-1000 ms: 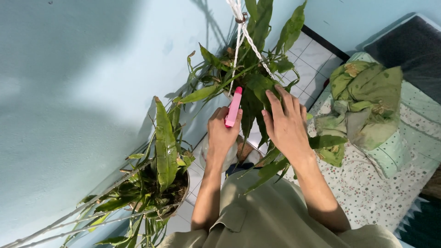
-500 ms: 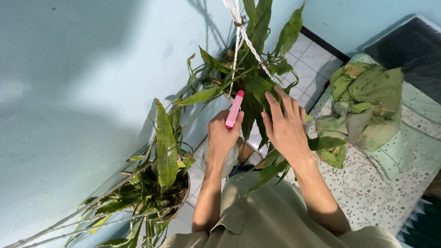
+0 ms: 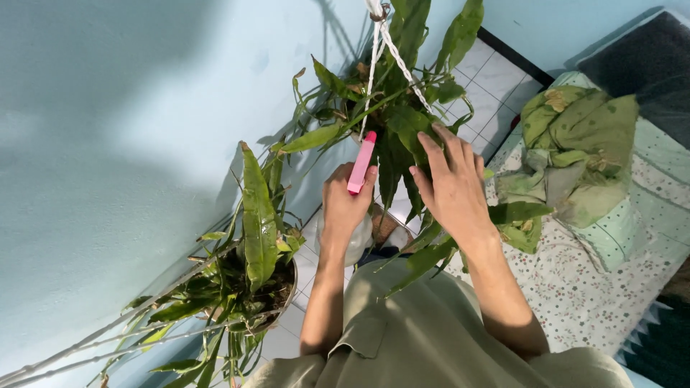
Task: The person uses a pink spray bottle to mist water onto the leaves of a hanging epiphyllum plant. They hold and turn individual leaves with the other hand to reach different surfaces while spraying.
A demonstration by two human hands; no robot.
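Note:
My left hand [image 3: 345, 205] grips a spray bottle with a pink nozzle [image 3: 361, 163] and a pale body [image 3: 359, 241]. The nozzle points up at a hanging plant [image 3: 388, 108] with long green leaves, held by white cords [image 3: 392, 50]. My right hand [image 3: 451, 188] lies spread on the plant's leaves at the right side, fingers apart, pressing them aside. The plant's pot is hidden by foliage and my hands.
A second hanging pot [image 3: 248, 287] with broad green leaves hangs lower left, close to the light blue wall [image 3: 108, 144]. To the right is a bed with a dotted sheet [image 3: 575, 294] and a crumpled green cloth [image 3: 575, 151]. White floor tiles [image 3: 496, 79] lie below.
The view has shifted slightly; the bottle and both hands sit a little higher in frame, still at the plant. Grip and hand positions are otherwise the same.

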